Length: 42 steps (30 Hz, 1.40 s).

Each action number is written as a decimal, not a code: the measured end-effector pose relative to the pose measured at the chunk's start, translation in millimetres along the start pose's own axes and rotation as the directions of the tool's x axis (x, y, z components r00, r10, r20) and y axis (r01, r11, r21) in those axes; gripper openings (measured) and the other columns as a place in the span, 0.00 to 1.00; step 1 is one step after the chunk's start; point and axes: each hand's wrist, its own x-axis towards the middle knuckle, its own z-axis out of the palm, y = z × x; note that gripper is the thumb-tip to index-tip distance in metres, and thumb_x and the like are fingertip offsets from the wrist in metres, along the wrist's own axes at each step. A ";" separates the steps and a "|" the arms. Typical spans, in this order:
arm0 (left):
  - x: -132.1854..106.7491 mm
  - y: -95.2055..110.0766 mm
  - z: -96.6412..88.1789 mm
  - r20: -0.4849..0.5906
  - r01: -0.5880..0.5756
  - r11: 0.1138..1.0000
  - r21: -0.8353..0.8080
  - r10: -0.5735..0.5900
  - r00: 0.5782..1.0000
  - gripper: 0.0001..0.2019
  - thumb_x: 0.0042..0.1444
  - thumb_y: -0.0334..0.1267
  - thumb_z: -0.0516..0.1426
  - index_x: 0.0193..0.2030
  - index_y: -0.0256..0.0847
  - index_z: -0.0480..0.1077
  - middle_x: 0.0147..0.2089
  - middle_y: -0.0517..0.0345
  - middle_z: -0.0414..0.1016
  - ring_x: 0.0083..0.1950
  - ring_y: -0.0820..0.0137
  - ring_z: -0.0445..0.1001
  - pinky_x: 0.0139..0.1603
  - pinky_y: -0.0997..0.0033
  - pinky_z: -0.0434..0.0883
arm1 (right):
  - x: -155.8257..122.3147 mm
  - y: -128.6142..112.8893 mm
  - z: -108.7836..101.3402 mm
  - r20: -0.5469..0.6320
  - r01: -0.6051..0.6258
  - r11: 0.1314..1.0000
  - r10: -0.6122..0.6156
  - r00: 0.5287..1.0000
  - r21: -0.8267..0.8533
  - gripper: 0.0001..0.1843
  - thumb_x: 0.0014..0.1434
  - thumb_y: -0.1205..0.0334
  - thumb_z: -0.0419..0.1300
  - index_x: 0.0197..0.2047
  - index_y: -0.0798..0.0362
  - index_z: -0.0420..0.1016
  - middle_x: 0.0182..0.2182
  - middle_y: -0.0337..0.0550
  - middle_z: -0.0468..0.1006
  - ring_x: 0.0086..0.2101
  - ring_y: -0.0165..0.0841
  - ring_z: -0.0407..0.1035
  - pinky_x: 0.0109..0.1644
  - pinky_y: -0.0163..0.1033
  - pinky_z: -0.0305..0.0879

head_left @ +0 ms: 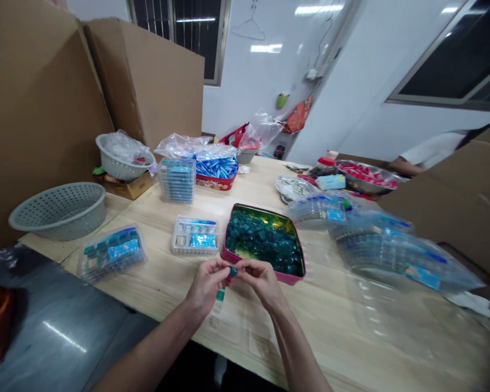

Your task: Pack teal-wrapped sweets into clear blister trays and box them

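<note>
Both hands meet at the near side of a pink-rimmed tin (pixel 227 253) filled with small teal translucent pieces (pixel 265 239). Between the fingertips of my left hand (pixel 207 283) and my right hand (pixel 261 280) is one small teal piece (pixel 232 270), pinched from both sides; its exact kind is too small to make out. Under the hands, a green piece (pixel 220 294) lies by a clear plastic tray on the table. Left of the tin sits a clear compartment case (pixel 196 237) holding a blue packet and small items.
Another filled case (pixel 112 251) lies to the left, below a grey basket (pixel 61 209). Stacked cases (pixel 177 182) stand behind, beside a red box of blue pens (pixel 215 173). Rows of clear cases (pixel 387 245) lean over at right. A steel bowl (pixel 367 177) holds pink items.
</note>
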 end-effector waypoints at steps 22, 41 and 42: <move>-35.0 -14.7 -39.6 0.209 -0.227 0.177 0.958 0.119 0.971 0.08 0.50 0.29 0.54 0.26 0.37 0.74 0.26 0.55 0.73 0.32 0.68 0.70 0.34 0.71 0.62 | -56.3 56.3 39.4 -0.098 -0.130 0.836 0.092 0.991 -0.533 0.04 0.44 0.69 0.56 0.20 0.53 0.69 0.16 0.37 0.69 0.20 0.29 0.61 0.23 0.32 0.53; -30.7 -29.4 -44.2 0.383 -0.388 -0.012 0.921 0.201 0.902 0.13 0.58 0.29 0.48 0.29 0.38 0.71 0.29 0.51 0.74 0.34 0.65 0.72 0.35 0.68 0.63 | 88.3 11.2 -14.1 -0.151 -0.133 0.594 0.020 0.988 -0.793 0.05 0.37 0.72 0.63 0.18 0.54 0.73 0.17 0.39 0.73 0.23 0.31 0.67 0.26 0.32 0.54; -31.2 -26.3 -43.7 0.386 -0.397 0.004 0.918 0.220 0.896 0.12 0.58 0.30 0.48 0.29 0.38 0.71 0.29 0.51 0.74 0.34 0.65 0.72 0.35 0.68 0.63 | 87.1 12.0 -15.7 -0.146 -0.125 0.611 0.016 0.989 -0.782 0.04 0.39 0.72 0.62 0.20 0.55 0.74 0.18 0.39 0.74 0.23 0.31 0.67 0.26 0.32 0.55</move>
